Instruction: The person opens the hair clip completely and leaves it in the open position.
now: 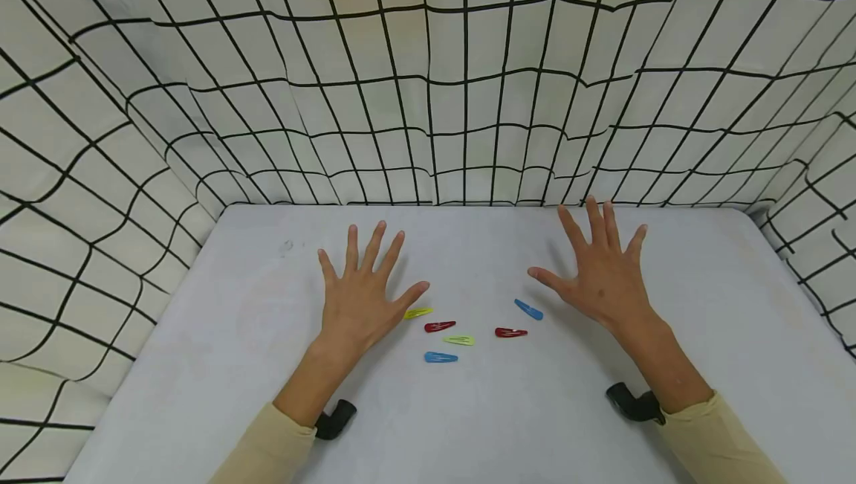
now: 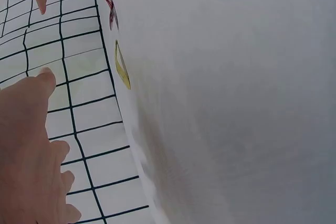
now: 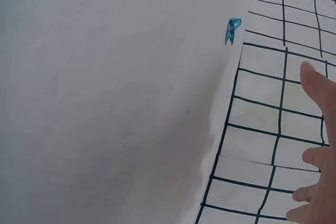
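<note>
Both hands are spread above a white table, holding nothing. My left hand [image 1: 361, 302] has its fingers apart, with the thumb overlapping the end of a yellow hair clip [image 1: 418, 313] in the head view; the left wrist view shows that clip [image 2: 122, 65] apart from the hand. Right of it lie a red hair clip [image 1: 440, 326], a lime hair clip [image 1: 459, 340] and a blue hair clip [image 1: 441, 357]. My right hand [image 1: 605, 279] is nearest a second blue hair clip [image 1: 529, 310], left of its wrist. Another red hair clip [image 1: 511, 332] lies just below that one.
White walls with a black grid [image 1: 464, 82] rise behind the table [image 1: 508, 417] and along both sides. Each wrist wears a black camera mount, one on the left [image 1: 336, 419] and one on the right [image 1: 634, 402], beside beige sleeves [image 1: 267, 448].
</note>
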{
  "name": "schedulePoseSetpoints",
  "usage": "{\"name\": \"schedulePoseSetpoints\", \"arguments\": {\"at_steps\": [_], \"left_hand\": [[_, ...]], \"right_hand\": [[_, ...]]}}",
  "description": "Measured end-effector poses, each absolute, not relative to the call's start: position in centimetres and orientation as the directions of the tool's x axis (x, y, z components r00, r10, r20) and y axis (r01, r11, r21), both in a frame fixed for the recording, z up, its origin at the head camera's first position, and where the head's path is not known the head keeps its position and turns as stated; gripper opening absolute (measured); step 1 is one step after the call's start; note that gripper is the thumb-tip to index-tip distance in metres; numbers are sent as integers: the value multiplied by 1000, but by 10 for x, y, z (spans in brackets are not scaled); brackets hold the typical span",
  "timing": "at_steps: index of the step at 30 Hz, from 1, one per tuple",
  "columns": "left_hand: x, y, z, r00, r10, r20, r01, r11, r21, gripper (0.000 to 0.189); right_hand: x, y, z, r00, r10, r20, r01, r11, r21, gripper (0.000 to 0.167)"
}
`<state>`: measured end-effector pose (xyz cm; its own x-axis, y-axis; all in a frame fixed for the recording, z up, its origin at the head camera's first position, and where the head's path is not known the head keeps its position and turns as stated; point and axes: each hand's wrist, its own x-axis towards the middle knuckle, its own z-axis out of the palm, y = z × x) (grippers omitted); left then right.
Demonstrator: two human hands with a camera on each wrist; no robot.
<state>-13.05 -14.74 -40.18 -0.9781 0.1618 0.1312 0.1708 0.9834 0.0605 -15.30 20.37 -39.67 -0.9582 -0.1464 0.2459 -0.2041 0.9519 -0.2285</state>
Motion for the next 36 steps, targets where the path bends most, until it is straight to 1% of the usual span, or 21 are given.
{"name": "schedulePoseSetpoints", "arguments": {"at_steps": [7,13,18,22,31,36], "left_hand": [[-130,-148,-403,-976,174,129,182,982,54,89],[-130,-147,-403,-974,191,121,201,976,78,84],[-128,-148,-403,-974,201,107,213,970,118,81],[-128,-147,-403,-971,210,116,227,961,157,76],[-129,-146,-401,-966,214,148,247,935,255,59],[-127,-145,-402,-974,197,114,222,931,288,54]], "right_hand": [[-154,198,-393,-953,-162,256,-229,938,-260,98],[-154,192,-392,-942,-187,277,-264,925,-274,86],[-152,186,-392,-953,-196,230,-264,910,-320,77],[-151,184,-392,-952,-208,225,-278,893,-354,70],[-153,176,-395,-952,-227,205,-296,852,-431,57],[-149,168,-395,-965,-227,134,-264,830,-492,54]]}}
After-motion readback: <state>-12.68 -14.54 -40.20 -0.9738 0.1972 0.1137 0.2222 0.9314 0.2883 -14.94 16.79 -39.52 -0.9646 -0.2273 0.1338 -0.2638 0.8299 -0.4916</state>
